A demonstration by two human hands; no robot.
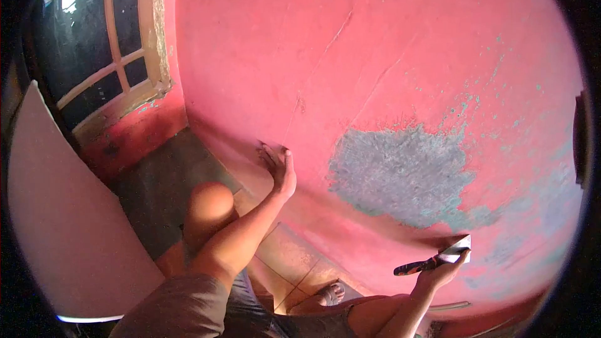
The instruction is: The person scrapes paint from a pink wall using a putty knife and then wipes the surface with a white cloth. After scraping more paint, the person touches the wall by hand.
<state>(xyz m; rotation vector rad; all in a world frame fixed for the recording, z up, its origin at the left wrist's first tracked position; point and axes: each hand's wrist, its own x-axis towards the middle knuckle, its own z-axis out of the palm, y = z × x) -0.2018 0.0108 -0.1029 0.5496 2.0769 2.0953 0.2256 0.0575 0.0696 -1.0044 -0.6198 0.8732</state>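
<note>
My left hand (283, 172) is raised at the pink wall (250, 44), its fingers spread and its fingertips at or very near the surface. Nothing shows in it. At the lower right, my right hand (449, 267) grips a scraper (418, 266) with a black and orange handle and a metal blade. The blade points up and right, close to the wall; whether it touches cannot be made out. Above the scraper lies a rough grey patch (404, 172) of bare wall with ragged edges and greenish flecks around it.
A wooden-framed window (113, 31) is at the upper left. Below it, a pale panel (69, 213) stands at the left. Floor tiles (285, 256), my bent knee (211, 203) and a sandalled foot (332, 294) show below. A dark object (580, 141) is at the right edge.
</note>
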